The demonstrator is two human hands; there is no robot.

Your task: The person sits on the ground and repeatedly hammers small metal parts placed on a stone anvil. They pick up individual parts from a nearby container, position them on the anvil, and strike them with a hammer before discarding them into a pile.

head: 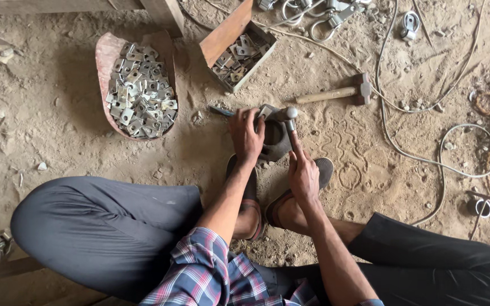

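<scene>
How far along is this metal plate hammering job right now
Done: cannot tell which container holds finished pieces, the heaped tray or the part-filled wooden box. In hand: left hand steadies a plate on the block; right hand holds a hammer.

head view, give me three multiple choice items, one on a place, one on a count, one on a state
1. Where is the spare wooden-handled hammer?
A. on the sandy ground, upper right of the hands
B. in the wooden box
C. on the lap

2. How many containers hold small metal plates?
A. one
B. two
C. four

3. What is the right hand doing?
A. resting open
B. gripping a hammer
C. holding a cable

Answers: 1 A, it lies on bare sand; 2 B, the rusty curved metal tray and open wooden box; 3 B, fingers closed round a metal-headed hammer over the dark block.
</scene>
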